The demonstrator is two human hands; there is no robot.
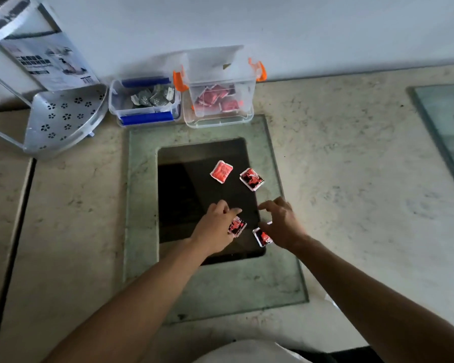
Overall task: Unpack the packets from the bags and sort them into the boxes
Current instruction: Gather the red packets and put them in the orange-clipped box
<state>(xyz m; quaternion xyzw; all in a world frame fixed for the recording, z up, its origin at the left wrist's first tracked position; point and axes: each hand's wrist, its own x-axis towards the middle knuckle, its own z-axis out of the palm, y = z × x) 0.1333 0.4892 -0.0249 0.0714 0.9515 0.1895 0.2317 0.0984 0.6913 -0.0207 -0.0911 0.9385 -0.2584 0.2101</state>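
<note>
Head view. We stand at a stone counter (338, 166) with a glass plate (142, 205) set over a dark panel (189, 184). Four red packets lie on the panel: a plain red one (221, 171) and a red-and-black one (251, 179) toward its far right corner, two more near its right edge by our hands. Our left hand (215, 226) has its fingers curled onto one packet (237, 226); our right hand (281, 221) hangs over the other (262, 237), fingers loosely bent, and we cannot tell whether they pinch it. At the counter's far edge, against the wall, stand the blue-clipped box (144, 100) of grey packets and the orange-clipped box (220, 100) of red ones, touching side by side. A metal rack (63, 119) occupies the far left corner. To do the step well, we judge that each packet should be pinched by its edge, lifted clear of the glass, and dropped into the orange-clipped box.
</note>
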